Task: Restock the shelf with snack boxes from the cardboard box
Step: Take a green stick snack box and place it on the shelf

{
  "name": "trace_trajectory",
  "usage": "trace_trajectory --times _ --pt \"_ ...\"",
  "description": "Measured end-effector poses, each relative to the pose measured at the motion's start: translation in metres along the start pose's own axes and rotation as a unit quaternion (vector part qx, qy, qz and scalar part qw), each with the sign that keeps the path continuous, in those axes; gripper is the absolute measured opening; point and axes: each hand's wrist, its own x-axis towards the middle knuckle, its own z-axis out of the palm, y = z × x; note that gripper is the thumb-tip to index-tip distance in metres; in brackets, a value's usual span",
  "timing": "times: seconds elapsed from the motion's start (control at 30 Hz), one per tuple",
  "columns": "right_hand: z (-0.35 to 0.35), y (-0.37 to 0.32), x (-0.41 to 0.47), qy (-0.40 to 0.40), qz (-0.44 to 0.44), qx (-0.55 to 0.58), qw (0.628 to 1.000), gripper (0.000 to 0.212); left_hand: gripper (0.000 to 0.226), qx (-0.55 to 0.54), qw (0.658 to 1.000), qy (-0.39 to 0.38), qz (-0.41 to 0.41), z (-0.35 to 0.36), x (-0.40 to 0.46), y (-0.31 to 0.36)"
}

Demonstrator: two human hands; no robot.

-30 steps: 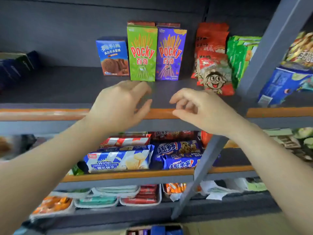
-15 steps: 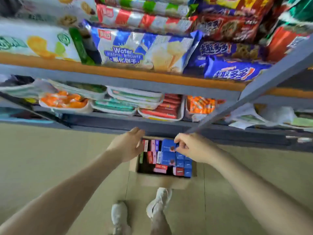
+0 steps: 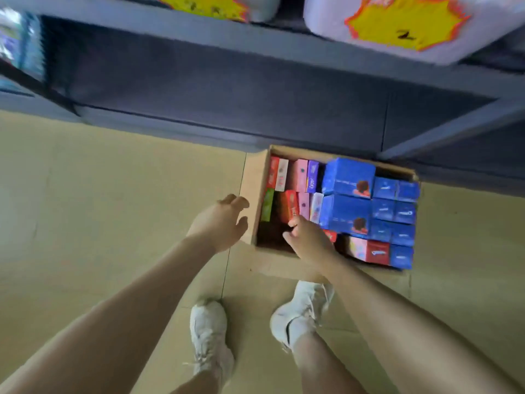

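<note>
An open cardboard box [image 3: 252, 189] stands on the floor against the foot of the grey shelf [image 3: 227, 89]. It holds upright snack boxes: a green one [image 3: 267, 204], a red one [image 3: 288, 204], pink ones [image 3: 299, 174] and several blue ones [image 3: 348, 177]. A dark gap lies at its near left corner. My left hand [image 3: 218, 223] hovers by the box's left wall with fingers spread and nothing in it. My right hand [image 3: 309, 243] reaches into the box, thumb and fingers apart, fingertips at the red box's near end.
My two white shoes [image 3: 208, 334] [image 3: 301, 311] stand on the beige tiled floor just in front of the box. White packs with yellow star tags [image 3: 397, 21] lie on the shelf level above. A slanted grey brace [image 3: 454, 126] crosses at the right.
The view has dropped from the upper shelf to the floor. Both hands came down to the cardboard box, and my right hand has gone from the blue boxes to the red box.
</note>
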Motion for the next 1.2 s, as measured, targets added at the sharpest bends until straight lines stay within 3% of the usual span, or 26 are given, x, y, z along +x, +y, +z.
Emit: trace_trajectory --times 0.17,0.27,0.33,0.43,0.53,0.63,0.77,0.87,1.0,1.1,1.2 --pt "0.059 -0.006 0.073 0.040 0.070 0.215 0.973 0.025 0.032 -0.039 0.999 0.009 -0.001 0.046 0.033 -0.046" --pt "0.080 -0.007 0.095 0.068 0.096 0.262 0.958 0.033 0.031 -0.064 0.998 0.014 0.004 0.059 0.040 -0.061" --pt "0.088 -0.006 0.101 0.097 0.078 0.256 0.959 0.030 0.031 -0.083 0.996 0.025 0.014 0.063 0.042 -0.068" --pt "0.092 -0.006 0.102 0.165 0.010 0.155 0.974 0.022 0.030 -0.108 0.994 0.027 0.022 0.065 0.042 -0.074" --pt "0.089 -0.004 0.103 0.178 0.010 0.070 0.981 0.032 0.030 -0.118 0.992 0.028 0.031 0.061 0.042 -0.076" --pt "0.076 -0.008 0.093 0.167 0.020 0.074 0.983 0.027 0.030 -0.128 0.991 0.026 0.034 0.054 0.040 -0.072" --pt "0.022 -0.006 0.054 0.269 -0.093 0.120 0.951 0.028 0.033 -0.145 0.988 0.031 0.046 0.037 0.033 -0.057" --pt "-0.032 -0.005 0.019 0.207 -0.164 0.252 0.931 0.015 0.038 -0.168 0.983 0.039 0.058 0.022 0.027 -0.038" --pt "-0.068 -0.015 -0.009 0.081 -0.177 0.415 0.889 0.008 0.047 -0.216 0.973 0.021 0.079 0.010 0.019 -0.009" --pt "-0.062 -0.019 -0.013 0.029 -0.152 0.462 0.873 0.012 0.043 -0.281 0.959 -0.001 0.044 0.009 0.013 0.001" --pt "-0.036 -0.014 -0.003 0.023 -0.091 0.458 0.884 0.009 0.043 -0.283 0.959 0.021 -0.008 0.019 0.010 -0.010"
